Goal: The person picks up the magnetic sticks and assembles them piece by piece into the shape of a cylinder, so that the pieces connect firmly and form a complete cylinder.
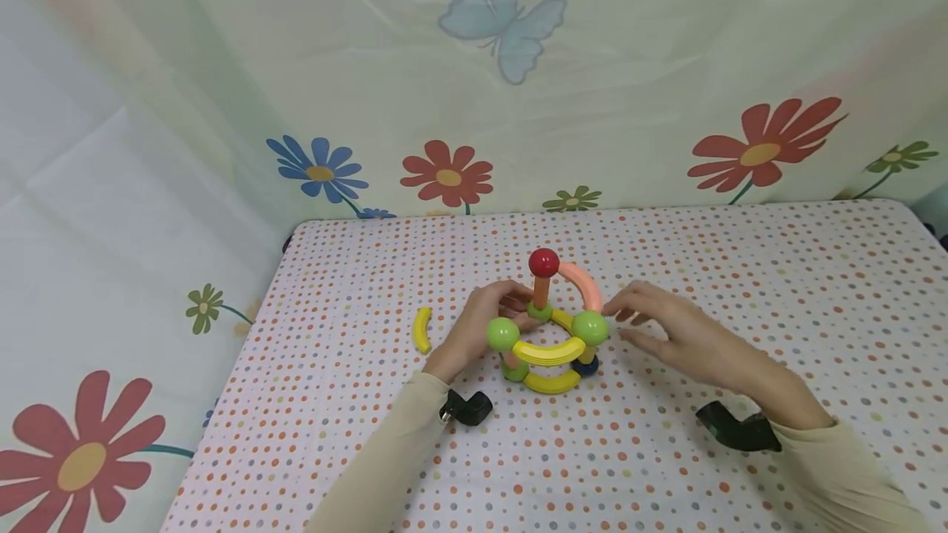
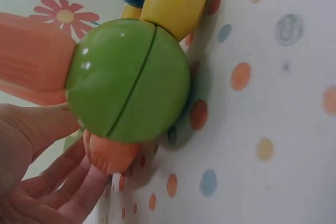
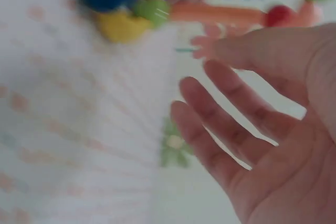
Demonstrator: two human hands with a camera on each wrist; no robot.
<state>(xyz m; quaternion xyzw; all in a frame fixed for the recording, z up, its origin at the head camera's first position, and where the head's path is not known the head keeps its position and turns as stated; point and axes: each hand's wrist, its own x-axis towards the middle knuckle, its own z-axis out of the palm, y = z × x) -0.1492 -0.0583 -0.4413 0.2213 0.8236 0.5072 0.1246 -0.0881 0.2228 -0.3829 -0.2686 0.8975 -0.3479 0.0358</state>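
A toy frame of balls and sticks (image 1: 550, 352) stands on the table between both hands. A red ball (image 1: 544, 262) tops its upright orange stick (image 1: 541, 293), and a salmon curved stick (image 1: 583, 282) arches from there to a green ball (image 1: 590, 328). Low on the right sits a dark blue ball (image 1: 585, 366). My left hand (image 1: 485, 319) holds the frame at its back left; in the left wrist view, thumb and fingers lie about an orange stick (image 2: 111, 153), partly hidden by a large green ball (image 2: 128, 80). My right hand (image 1: 674, 331) hovers just right of the frame, fingers loosely bent, holding nothing.
One loose yellow curved stick (image 1: 421, 331) lies left of my left hand. The dotted tablecloth (image 1: 333, 434) reaches back to a flowered curtain (image 1: 629, 64). Black camera mounts (image 1: 468, 407) sit at both wrists.
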